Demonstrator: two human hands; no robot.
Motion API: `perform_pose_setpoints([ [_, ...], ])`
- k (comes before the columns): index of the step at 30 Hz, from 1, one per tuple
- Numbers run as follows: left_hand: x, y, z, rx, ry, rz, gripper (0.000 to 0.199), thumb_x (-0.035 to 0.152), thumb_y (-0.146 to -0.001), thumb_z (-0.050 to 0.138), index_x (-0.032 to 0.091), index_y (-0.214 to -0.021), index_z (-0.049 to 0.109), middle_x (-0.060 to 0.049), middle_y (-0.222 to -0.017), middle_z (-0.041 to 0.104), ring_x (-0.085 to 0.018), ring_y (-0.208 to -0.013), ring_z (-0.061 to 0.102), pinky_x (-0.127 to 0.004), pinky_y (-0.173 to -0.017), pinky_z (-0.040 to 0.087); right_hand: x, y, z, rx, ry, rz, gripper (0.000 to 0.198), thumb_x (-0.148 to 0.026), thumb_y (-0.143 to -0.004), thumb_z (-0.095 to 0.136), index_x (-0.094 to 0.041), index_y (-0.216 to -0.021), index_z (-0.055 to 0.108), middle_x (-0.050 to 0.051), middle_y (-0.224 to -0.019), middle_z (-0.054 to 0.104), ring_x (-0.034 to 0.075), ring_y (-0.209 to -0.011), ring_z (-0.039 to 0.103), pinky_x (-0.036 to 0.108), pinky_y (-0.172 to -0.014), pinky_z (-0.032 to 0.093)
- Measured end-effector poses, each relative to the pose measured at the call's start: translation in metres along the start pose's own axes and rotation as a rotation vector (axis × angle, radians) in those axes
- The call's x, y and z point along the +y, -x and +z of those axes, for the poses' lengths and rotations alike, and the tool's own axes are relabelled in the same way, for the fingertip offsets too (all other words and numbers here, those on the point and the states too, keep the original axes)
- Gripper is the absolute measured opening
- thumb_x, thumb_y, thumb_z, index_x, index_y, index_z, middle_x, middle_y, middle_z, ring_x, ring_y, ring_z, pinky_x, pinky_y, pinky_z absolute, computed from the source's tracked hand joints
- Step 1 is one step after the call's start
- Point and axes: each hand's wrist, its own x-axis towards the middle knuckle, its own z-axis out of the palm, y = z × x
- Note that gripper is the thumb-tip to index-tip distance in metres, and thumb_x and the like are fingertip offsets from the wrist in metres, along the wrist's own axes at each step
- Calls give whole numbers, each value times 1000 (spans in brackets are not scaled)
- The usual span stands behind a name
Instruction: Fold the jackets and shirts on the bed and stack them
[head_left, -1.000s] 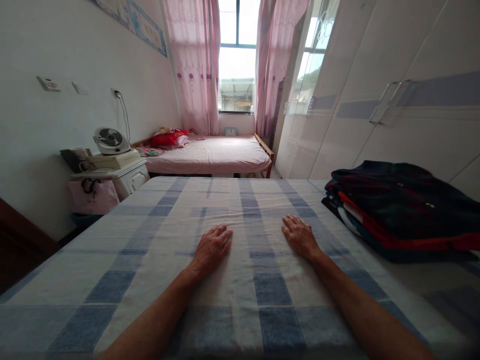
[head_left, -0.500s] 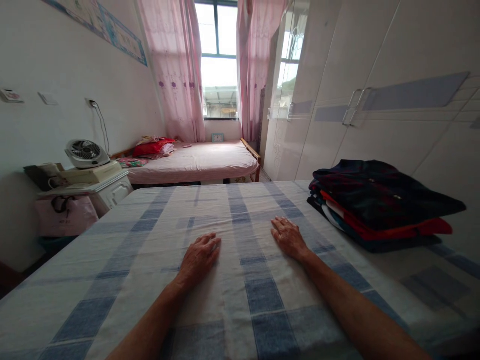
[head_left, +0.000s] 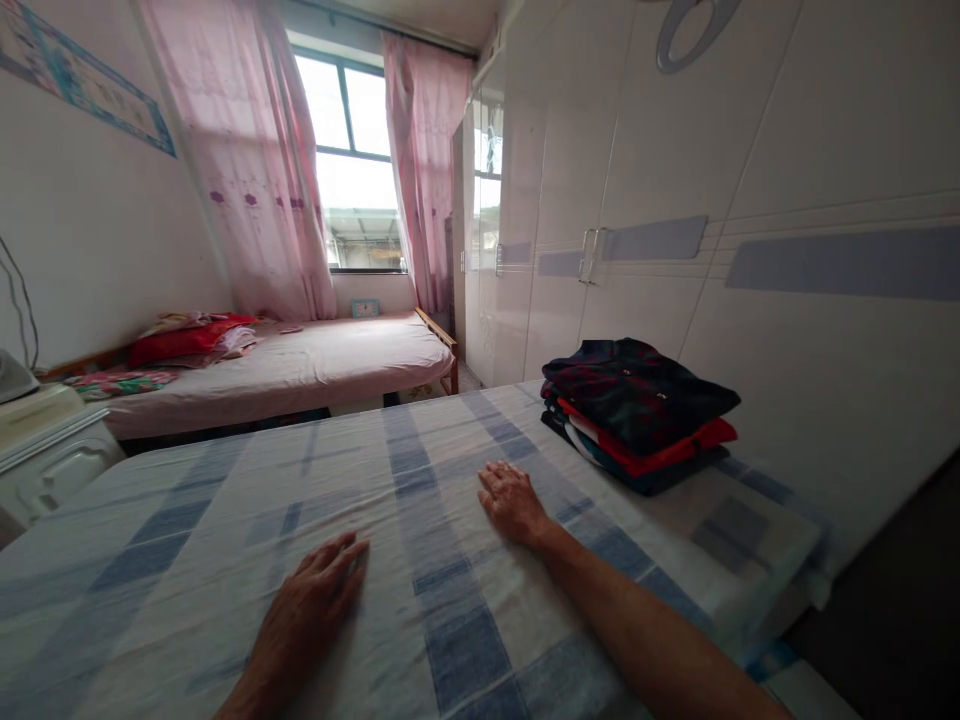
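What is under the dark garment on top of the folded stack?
Below the dark garment, a red layer, a white edge and dark fabric show, above the checked sheet. The covered inner parts, and the number of pieces, cannot be seen.

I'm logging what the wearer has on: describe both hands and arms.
The left hand and right hand are bare and ungloved, each with slender fingers. No ring, watch or bracelet can be made out. The right forearm is long and tapers to the wrist, with no sleeve in view; the left forearm is mostly cut off by the picture's lower edge.
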Motion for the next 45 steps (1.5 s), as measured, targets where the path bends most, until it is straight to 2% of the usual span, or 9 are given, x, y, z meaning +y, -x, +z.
perform_pose_setpoints([
  [12,-1,0,-2,-17,-30,-20,42,40,-85,40,26,-114,66,-3,-127,61,-23,-116,57,-40,-95,49,0,1,1,45,-139,-20,43,-30,-86,45,-15,-124,57,14,-137,50,25,-130,39,44,-108,25],
  [16,-2,-1,-2,-11,-45,9,42,40,-86,39,25,-115,65,-3,-127,61,-23,-116,57,-38,-97,48,10,-2,-24,97,-224,-50,39,-24,-84,45,-17,-120,60,10,-132,55,18,-123,48,34,-104,34],
  [18,-2,-1,-1,-3,-38,19,42,40,-86,39,25,-116,65,-4,-127,61,-23,-116,57,-39,-97,48,28,-6,-52,251,-281,-43,40,-24,-85,41,-16,-121,58,10,-130,56,18,-120,50,34,-103,36],
  [20,-2,-1,0,3,-29,20,41,39,-86,40,25,-115,66,-4,-127,61,-23,-115,57,-39,-96,49,57,-9,-88,532,-319,-10,39,-24,-85,40,-16,-118,59,11,-123,60,20,-115,53,38,-102,38],
  [24,-3,-1,2,8,-18,5,41,39,-85,41,25,-114,66,-4,-126,62,-24,-115,57,-40,-96,48,128,-5,-147,913,-46,205,38,-22,-81,43,-13,-115,59,15,-121,57,24,-116,49,42,-99,37],
  [28,-4,0,3,11,-2,-9,39,39,-85,42,27,-113,67,-3,-126,62,-24,-115,57,-41,-96,48,178,11,-159,828,199,618,43,-25,-79,47,-10,-119,56,19,-124,54,32,-110,50,47,-87,39],
  [30,-3,0,3,3,-3,-17,40,39,-85,42,27,-113,66,-3,-126,61,-24,-116,57,-41,-97,48,188,17,-153,748,250,704,42,-28,-80,47,-11,-118,57,19,-118,56,32,-104,52,45,-82,40],
  [39,8,3,-4,1,21,-43,38,34,-86,42,25,-115,65,-4,-128,60,-23,-118,55,-40,-100,45,188,22,-141,743,415,639,36,-35,-84,44,-14,-108,61,16,-99,62,29,-89,56,37,-67,38],
  [45,21,2,-8,9,81,-99,35,25,-84,47,24,-114,65,-6,-127,60,-23,-118,54,-40,-101,43,158,3,-132,715,141,442,39,-46,-81,43,-18,-103,60,14,-98,65,29,-83,59,39,-69,42],
])
